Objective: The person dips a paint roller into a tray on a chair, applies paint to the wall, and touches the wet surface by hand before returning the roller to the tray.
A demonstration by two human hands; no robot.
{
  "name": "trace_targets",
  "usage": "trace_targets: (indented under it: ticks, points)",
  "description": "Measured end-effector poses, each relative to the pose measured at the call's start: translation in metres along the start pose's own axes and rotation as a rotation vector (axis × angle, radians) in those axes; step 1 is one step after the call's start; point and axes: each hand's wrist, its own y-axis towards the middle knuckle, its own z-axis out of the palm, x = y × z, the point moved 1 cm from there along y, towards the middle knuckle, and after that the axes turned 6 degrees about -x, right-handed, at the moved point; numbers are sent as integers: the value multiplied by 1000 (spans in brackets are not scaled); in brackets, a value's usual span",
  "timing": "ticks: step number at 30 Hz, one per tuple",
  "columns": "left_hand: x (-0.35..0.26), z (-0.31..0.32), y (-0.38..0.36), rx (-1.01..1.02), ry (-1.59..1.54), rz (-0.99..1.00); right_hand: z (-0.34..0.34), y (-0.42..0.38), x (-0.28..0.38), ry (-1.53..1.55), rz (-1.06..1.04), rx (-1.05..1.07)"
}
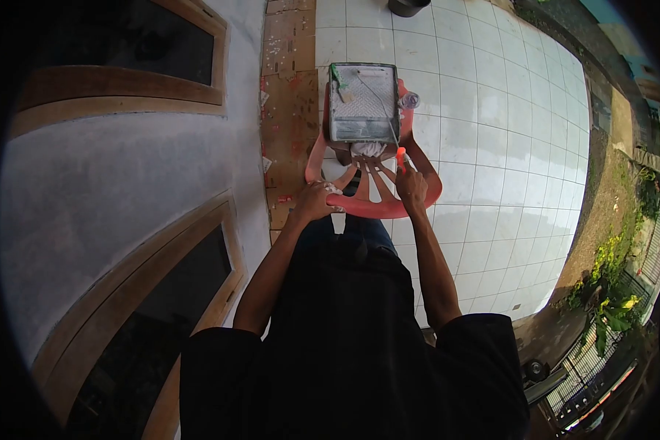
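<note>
A red plastic armchair (pixel 387 210) stands in front of me, its slatted back nearest my body. My left hand (pixel 315 201) is closed around the left side of the backrest's top rim, with white smears on the fingers. In my right hand (pixel 411 185) is a paint roller (pixel 401 152), gripped by its orange handle. The roller's thin metal rod reaches forward into a paint tray (pixel 332 117), and its white head lies near the tray's far edge. A brush with a green handle (pixel 336 76) rests in the tray's left side. Behind the tray's near edge sits a crumpled white cloth (pixel 369 149).
A clear plastic container (pixel 411 100) is by the right armrest. Cardboard (pixel 290 110) with white paint spots runs along the wall (pixel 125 176), which has wooden-framed windows (pixel 220 213). White tiles (pixel 484 176) cover the floor. A dark bucket (pixel 408 7) stands ahead.
</note>
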Motion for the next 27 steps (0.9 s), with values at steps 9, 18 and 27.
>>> trace_targets:
  ticks: [9, 18, 27]
  points:
    - [4, 4, -2, -82, 50, 69, -18, 42, -12, -14, -59, -25]
    - [6, 6, -2, -101, 70, 81, -9, 41, -34, -39, -47, -52]
    - [2, 1, -2, -89, 47, 90, 4, 35, -20, -6, 18, -67]
